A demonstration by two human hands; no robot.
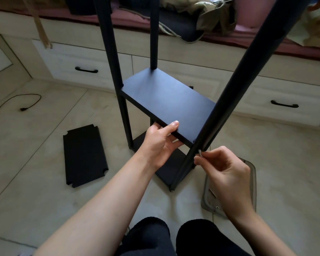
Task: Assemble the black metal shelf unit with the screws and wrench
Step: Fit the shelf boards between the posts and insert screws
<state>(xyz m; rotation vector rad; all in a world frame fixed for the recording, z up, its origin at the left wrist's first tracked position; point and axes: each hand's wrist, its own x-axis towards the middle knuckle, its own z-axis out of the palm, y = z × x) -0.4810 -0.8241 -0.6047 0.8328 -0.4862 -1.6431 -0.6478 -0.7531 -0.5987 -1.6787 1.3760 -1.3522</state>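
The black metal shelf unit stands upright on the tiled floor, with black posts rising out of frame. A black shelf panel sits between the posts above the bottom shelf. My left hand grips the panel's near edge, thumb on top and fingers underneath. My right hand pinches a small silver wrench against the near right post, just below the panel's corner. Whatever screw it meets is hidden. A spare black shelf panel lies flat on the floor to the left.
A grey transparent tray lies on the floor under my right hand. White drawers with black handles run along the back, under a bench piled with clothes. A black cable trails at the left. My knees are at the bottom.
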